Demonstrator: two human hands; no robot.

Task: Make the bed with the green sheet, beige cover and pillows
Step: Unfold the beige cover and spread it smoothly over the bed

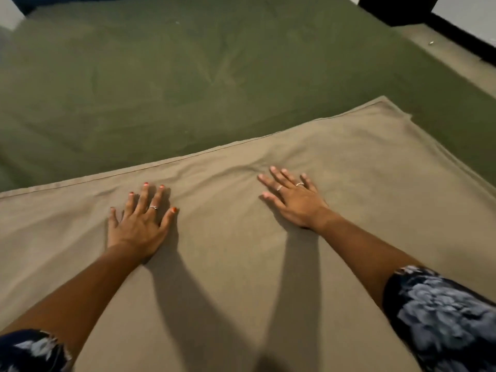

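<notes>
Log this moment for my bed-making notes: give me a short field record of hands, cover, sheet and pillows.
left hand: left hand flat, fingers spread, pressing on the beige cover
right hand: right hand flat on the same cover, fingers straight
cover: lies over the near part of the bed, a few wrinkles between the hands
sheet: green sheet spread beyond the cover's far edge, lightly creased
pillows: none in view

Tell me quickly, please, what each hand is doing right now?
Left hand: open, fingers spread, pressing flat on the beige cover, holding nothing.
Right hand: open, fingers spread, pressing flat on the cover, holding nothing.
</notes>
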